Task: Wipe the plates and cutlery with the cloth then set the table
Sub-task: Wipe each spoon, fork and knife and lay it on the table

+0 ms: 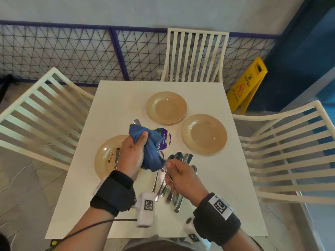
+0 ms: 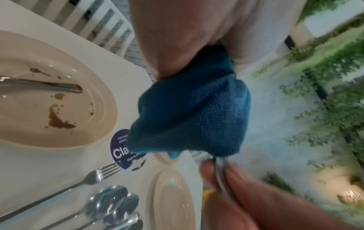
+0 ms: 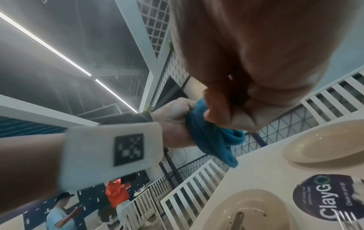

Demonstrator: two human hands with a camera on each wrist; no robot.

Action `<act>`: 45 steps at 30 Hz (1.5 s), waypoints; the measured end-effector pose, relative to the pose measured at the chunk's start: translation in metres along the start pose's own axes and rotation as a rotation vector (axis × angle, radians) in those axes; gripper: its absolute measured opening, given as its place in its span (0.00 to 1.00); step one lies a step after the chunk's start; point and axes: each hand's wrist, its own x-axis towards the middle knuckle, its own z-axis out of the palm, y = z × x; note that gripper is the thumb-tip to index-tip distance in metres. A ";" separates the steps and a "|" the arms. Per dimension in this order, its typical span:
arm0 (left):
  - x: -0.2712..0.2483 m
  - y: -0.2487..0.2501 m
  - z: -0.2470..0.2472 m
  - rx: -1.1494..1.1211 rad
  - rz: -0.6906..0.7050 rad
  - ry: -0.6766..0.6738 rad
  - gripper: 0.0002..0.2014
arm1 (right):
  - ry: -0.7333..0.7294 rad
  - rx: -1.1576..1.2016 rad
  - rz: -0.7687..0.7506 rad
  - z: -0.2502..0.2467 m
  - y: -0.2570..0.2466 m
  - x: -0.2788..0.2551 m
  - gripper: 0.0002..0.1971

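My left hand (image 1: 140, 142) grips a bunched blue cloth (image 1: 151, 153) above the white table (image 1: 116, 105). The cloth is wrapped round one end of a piece of cutlery (image 1: 167, 172). My right hand (image 1: 170, 169) pinches its handle just right of the cloth. A metal tip (image 1: 136, 121) shows past the cloth's far side. Under my left hand sits a beige plate (image 1: 103, 163) with brown stains and a utensil (image 1: 117, 158) lying on it. Two clean-looking beige plates (image 1: 166, 107) (image 1: 204, 134) stand further back. In the left wrist view the cloth (image 2: 193, 121) hangs over my right fingers (image 2: 232, 175).
A heap of forks and spoons (image 1: 176, 189) lies on the table below my right hand. A round purple sticker (image 1: 164, 140) marks the table's middle. White slatted chairs stand at the left (image 1: 41, 109), far side (image 1: 195, 57) and right (image 1: 282, 153). A yellow caution sign (image 1: 246, 86) stands on the floor.
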 end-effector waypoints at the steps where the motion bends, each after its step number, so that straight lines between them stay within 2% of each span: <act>1: -0.007 -0.002 0.006 0.016 0.008 -0.030 0.20 | 0.023 0.011 0.000 0.001 -0.001 0.004 0.17; 4: -0.026 -0.015 0.017 0.131 0.050 -0.156 0.13 | 0.064 0.009 0.013 0.004 -0.006 0.009 0.18; 6: -0.024 -0.015 0.007 0.199 0.083 -0.195 0.11 | 0.027 0.007 0.009 0.002 -0.005 0.003 0.16; 8: -0.019 -0.012 -0.007 0.316 0.138 -0.254 0.10 | 0.040 -0.014 0.017 -0.009 -0.002 -0.001 0.12; 10: -0.017 -0.010 -0.017 0.488 0.193 -0.349 0.11 | 0.127 0.054 -0.017 -0.021 -0.003 0.003 0.07; 13: -0.026 -0.016 -0.019 0.668 0.247 -0.482 0.11 | 0.137 0.122 -0.083 -0.023 -0.009 0.019 0.07; 17: -0.033 -0.023 -0.020 0.661 0.298 -0.512 0.13 | 0.188 0.222 -0.110 -0.003 -0.013 0.031 0.17; 22: -0.030 -0.033 -0.039 0.577 0.214 -0.567 0.03 | 0.317 0.426 -0.126 -0.010 -0.027 0.042 0.13; 24: -0.024 -0.033 -0.046 0.559 0.199 -0.559 0.04 | 0.301 0.468 -0.128 -0.005 -0.029 0.044 0.13; 27: -0.016 -0.029 -0.053 0.540 0.212 -0.466 0.10 | 0.273 0.500 -0.102 0.008 -0.031 0.042 0.13; 32: -0.023 -0.035 -0.055 0.512 0.180 -0.419 0.15 | 0.316 0.544 -0.078 0.010 -0.039 0.052 0.12; 36: -0.016 -0.030 -0.068 0.461 0.123 -0.492 0.06 | 0.303 0.554 -0.060 0.022 -0.038 0.056 0.15; 39: -0.013 -0.027 -0.079 0.406 0.030 -0.593 0.09 | 0.336 0.586 -0.052 0.022 -0.039 0.067 0.11; 40: -0.011 -0.027 -0.082 0.423 0.037 -0.585 0.09 | 0.350 0.599 -0.052 0.024 -0.039 0.071 0.10; 42: -0.002 -0.026 -0.090 0.489 0.087 -0.494 0.08 | 0.341 0.589 -0.056 0.035 -0.041 0.075 0.11; 45: 0.005 -0.027 -0.105 0.471 0.047 -0.333 0.17 | 0.296 0.576 -0.035 0.055 -0.042 0.082 0.11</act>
